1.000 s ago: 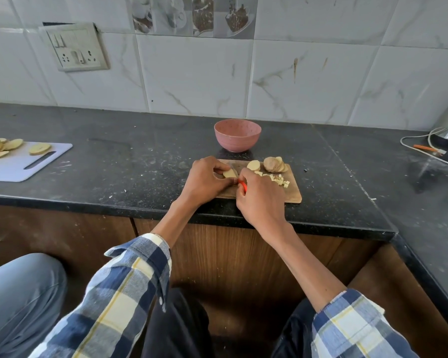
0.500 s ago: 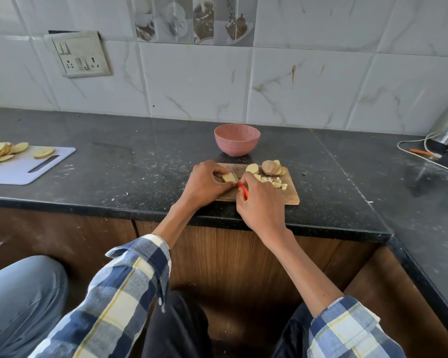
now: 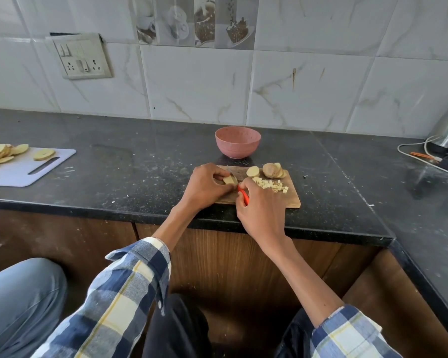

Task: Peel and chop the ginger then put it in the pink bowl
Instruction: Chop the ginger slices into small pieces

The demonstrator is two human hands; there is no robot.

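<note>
My left hand (image 3: 204,184) and right hand (image 3: 259,202) lie on the rectangular wooden chopping board (image 3: 290,200); the round pink bowl (image 3: 238,142) stands behind them, the white plastic cutting board (image 3: 23,171) far left.

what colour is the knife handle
Red-orange; the knife handle shows in the head view, gripped by the right hand.

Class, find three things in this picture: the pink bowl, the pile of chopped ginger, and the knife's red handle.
pink bowl (image 3: 237,148), head view, on its outer front wall.
chopped ginger (image 3: 272,185), head view, middle of the diced pile.
knife (image 3: 243,194), head view, on the red handle below the right hand's (image 3: 261,210) fingers.
</note>
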